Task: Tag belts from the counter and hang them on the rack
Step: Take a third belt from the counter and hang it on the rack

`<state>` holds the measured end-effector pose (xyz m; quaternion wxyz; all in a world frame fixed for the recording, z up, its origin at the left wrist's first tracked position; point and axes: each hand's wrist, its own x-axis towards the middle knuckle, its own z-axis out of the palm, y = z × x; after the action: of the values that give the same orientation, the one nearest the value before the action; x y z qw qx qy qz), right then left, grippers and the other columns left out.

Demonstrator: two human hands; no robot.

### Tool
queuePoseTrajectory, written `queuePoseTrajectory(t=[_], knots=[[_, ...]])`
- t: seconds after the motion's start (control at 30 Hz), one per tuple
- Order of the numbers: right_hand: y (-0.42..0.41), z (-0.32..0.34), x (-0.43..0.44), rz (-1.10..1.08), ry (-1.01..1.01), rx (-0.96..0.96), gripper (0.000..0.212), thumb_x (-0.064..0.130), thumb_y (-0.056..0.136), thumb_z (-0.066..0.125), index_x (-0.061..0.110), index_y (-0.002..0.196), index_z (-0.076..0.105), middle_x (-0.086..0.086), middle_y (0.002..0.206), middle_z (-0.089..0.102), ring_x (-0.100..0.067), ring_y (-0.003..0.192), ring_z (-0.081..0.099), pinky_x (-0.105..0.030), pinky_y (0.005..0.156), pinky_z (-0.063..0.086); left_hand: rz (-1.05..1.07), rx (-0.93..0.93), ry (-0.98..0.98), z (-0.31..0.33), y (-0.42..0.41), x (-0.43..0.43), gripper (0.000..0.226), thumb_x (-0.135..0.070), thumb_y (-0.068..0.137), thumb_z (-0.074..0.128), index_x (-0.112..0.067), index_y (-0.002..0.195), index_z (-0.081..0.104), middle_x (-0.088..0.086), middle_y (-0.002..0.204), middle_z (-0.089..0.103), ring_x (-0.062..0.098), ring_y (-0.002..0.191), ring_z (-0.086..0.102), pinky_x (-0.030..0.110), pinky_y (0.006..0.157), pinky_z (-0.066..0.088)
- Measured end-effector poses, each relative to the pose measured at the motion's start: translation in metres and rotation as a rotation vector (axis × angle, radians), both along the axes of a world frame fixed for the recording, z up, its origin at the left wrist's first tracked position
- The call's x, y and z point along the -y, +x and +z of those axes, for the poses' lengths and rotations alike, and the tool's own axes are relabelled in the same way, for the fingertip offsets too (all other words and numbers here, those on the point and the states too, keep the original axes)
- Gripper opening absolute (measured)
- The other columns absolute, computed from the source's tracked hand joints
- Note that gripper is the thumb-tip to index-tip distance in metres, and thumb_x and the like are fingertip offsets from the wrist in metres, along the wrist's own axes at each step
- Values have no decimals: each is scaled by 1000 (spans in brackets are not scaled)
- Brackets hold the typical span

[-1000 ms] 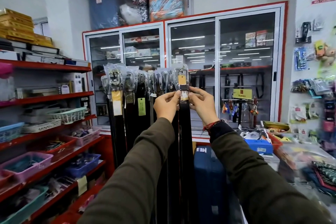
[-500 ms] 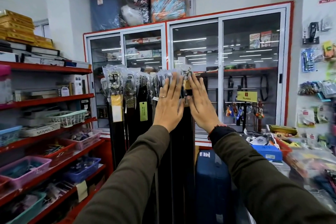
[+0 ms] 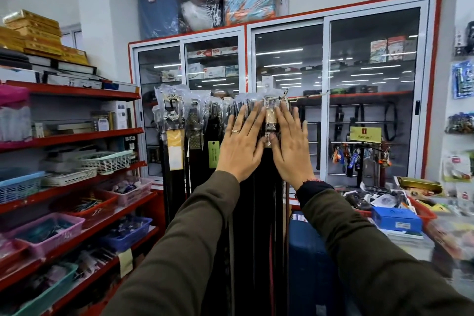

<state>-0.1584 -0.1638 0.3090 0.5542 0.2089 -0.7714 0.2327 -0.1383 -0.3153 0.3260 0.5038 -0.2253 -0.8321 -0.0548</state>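
Several dark belts (image 3: 177, 182) with plastic-wrapped buckles hang side by side from a metal rack hook (image 3: 282, 94). The rightmost belt's buckle (image 3: 269, 117) with a tan tag shows between my two hands. My left hand (image 3: 241, 141) lies flat, fingers spread, against the hanging buckles just left of it. My right hand (image 3: 289, 146) lies flat on the right side of the same belt. Neither hand grips anything. A yellow tag (image 3: 175, 151) and a green tag (image 3: 213, 150) hang from belts further left.
Red shelves (image 3: 77, 136) with plastic baskets run along the left. A glass-door cabinet (image 3: 325, 90) stands behind the rack. A cluttered counter (image 3: 400, 236) with a blue box (image 3: 396, 218) is at the right, and a blue suitcase (image 3: 310, 264) stands below the belts.
A second ago both hands pinched the tag on the rightmost belt's buckle. They have let go and now rest flat against the hanging belts.
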Motion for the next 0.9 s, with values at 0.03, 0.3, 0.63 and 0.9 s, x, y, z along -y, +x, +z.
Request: queuePoseTrajectory(t=[0.03, 0.3, 0.63, 0.9], knots=[[3, -2, 6, -21, -42, -17, 60, 31, 103, 37, 24, 158, 14, 8, 168, 7, -16, 157, -1, -54, 125, 2, 8, -19, -3, -1, 4, 5, 65, -31, 102, 35, -21, 160, 7, -2, 170, 4, 21, 157, 0, 49, 127, 8], [29, 0, 95, 19, -56, -138, 58, 35, 102, 35, 22, 157, 22, 2, 167, 12, -20, 157, 4, -59, 122, -1, 123, -223, 42, 4, 38, 90, 59, -28, 103, 32, -19, 159, 15, 5, 169, 13, 24, 157, 6, 51, 127, 7], [37, 1, 179, -24, 242, -115, 61, 39, 102, 33, 20, 158, 20, 0, 167, 15, -26, 156, 8, -62, 119, 13, 79, -110, 168, -17, 46, 175, 60, -27, 103, 30, -19, 159, 9, 2, 170, 7, 23, 157, 1, 54, 127, 8], [14, -1, 169, -232, 259, 30, 61, 46, 103, 26, 27, 159, 13, 6, 168, 10, -24, 156, 6, -60, 121, 8, 79, 43, 109, -10, 15, 167, 62, -30, 104, 32, -19, 160, 6, -2, 170, 3, 22, 157, -1, 49, 128, 9]])
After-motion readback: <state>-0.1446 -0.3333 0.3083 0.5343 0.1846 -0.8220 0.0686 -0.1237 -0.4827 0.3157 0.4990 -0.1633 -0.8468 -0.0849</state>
